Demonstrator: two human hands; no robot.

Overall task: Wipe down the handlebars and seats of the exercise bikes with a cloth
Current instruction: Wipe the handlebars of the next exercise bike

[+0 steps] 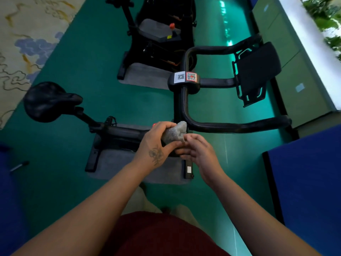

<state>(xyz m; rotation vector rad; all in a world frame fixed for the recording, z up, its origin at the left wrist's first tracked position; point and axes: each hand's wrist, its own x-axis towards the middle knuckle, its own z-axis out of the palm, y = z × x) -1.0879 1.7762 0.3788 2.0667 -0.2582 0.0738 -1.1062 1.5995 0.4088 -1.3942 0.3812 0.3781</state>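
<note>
A black exercise bike stands right in front of me. Its looped handlebar spreads to the right and its black seat is at the left. A crumpled grey cloth is gripped in my left hand, close beside the near end of the handlebar. My right hand is next to it with loosely curled fingers, its fingertips at the cloth's lower edge. A black tablet holder sits at the far end of the handlebar. A second bike stands further back.
Grey mats lie under the bikes on green floor. A blue panel stands at the right and another blue surface with a pen at the left. A patterned carpet lies at the far left, green cabinets along the right.
</note>
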